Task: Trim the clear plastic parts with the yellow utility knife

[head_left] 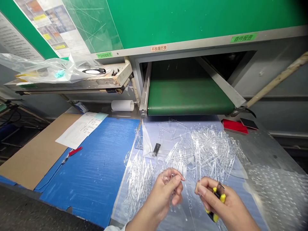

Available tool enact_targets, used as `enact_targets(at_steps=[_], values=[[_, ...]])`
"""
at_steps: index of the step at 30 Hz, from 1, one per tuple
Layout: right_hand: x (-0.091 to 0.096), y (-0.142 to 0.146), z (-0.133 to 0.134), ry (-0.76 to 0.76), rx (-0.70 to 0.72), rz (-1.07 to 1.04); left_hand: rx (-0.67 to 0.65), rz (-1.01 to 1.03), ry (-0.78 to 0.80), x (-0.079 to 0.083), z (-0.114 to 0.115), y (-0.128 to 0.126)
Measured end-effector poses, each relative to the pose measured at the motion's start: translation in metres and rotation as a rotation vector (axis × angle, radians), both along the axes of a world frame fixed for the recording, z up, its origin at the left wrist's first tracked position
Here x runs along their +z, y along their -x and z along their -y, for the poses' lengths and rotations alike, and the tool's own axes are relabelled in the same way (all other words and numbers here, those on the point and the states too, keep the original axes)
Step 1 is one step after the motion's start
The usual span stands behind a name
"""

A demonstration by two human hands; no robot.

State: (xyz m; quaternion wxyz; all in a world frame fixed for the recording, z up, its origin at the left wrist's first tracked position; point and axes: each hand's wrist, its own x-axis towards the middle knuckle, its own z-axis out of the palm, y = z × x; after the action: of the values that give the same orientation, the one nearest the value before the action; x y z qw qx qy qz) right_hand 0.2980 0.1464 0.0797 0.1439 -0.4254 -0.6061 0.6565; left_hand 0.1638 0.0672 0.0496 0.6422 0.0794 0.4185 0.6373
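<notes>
Pinched between thumb and forefinger of the right hand (211, 196) in the head view, 1 clear strip (198, 154) stands upright, yellow-and-black cutters (222, 198) tucked against that palm. Thumb meets forefinger on the left hand (165, 192), clear plastic (166, 175) showing within its curl. A large clear heap (213, 147) lies beyond, before the green conveyor (187, 96).

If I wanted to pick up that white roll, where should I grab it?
Probably around the middle of the white roll, coming from the near side, over the blue sheet. It lies on its side, with its long curved wall facing you, while a pole stands close by its right end.
</notes>
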Motion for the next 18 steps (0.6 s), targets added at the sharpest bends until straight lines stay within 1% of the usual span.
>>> enact_targets(at_steps=[2,4,8,10,12,14,15,16,17,18], values=[[0.001,0.001,0.004,0.023,0.029,-0.006,0.019,-0.041,-0.034,0.005,-0.002,-0.001],[0.002,0.003,0.010,0.016,0.055,0.002,0.028,-0.096,-0.056,0.012,-0.005,-0.001],[0.001,0.004,0.017,-0.047,0.091,0.039,0.016,-0.245,-0.002,0.022,-0.010,-0.002],[0.000,0.002,0.015,-0.089,0.091,0.056,0.009,-0.236,0.019,0.024,-0.010,-0.001],[0.001,0.000,0.008,-0.098,0.011,0.047,-0.041,-0.158,0.016,0.021,-0.008,0.001],[0.001,-0.001,-0.001,-0.036,-0.107,-0.011,-0.193,-0.016,-0.003,0.014,-0.002,0.001],[0.001,-0.001,-0.005,0.017,-0.139,-0.041,-0.289,0.065,-0.019,0.010,0.002,0.000],[0.000,-0.002,-0.010,0.068,-0.143,-0.063,-0.372,0.149,-0.038,0.006,0.006,-0.002],[-0.001,-0.004,-0.015,0.105,-0.137,-0.074,-0.418,0.223,-0.053,0.002,0.009,-0.004],[-0.003,-0.007,-0.020,0.125,-0.138,-0.074,-0.421,0.279,-0.056,-0.003,0.013,-0.006]])
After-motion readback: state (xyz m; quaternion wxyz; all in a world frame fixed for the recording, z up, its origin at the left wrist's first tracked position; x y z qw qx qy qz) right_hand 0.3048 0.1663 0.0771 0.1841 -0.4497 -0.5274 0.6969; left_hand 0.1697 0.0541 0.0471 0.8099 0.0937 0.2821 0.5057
